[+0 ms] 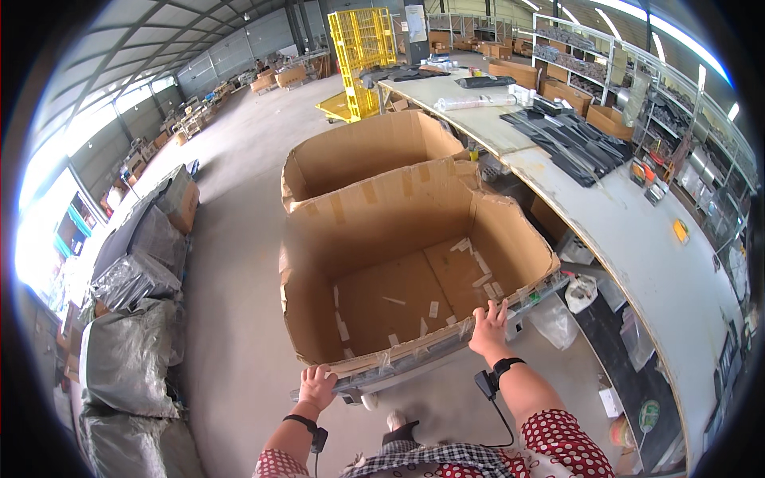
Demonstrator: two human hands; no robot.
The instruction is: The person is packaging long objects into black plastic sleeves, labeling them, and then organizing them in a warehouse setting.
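1. The left hand (318,385) and right hand (489,327) are set well apart, each with its fingers hooked over the near rim of a large cardboard box (382,311). The wide spacing probably keeps the box's near side level and steady; how hard they press, I cannot tell.
2. Black bands (508,365) circle both wrists, perhaps worn to hold the small attached devices and their cables in place.
3. The box sits open side up in front of the person, beside the bench. A grey rail (437,350) runs below its near rim, with a white wheel (369,401) underneath, so it seems to ride on a cart.
4. White scraps (433,309) lie loose on the box floor, mostly near the walls.
5. A second box (374,147) stands just beyond, its open top also facing up.
6. On the right, the bench (637,247) carries black strips (570,139), apparently laid flat to stay straight.
7. Farther off stands a yellow rack (358,64).
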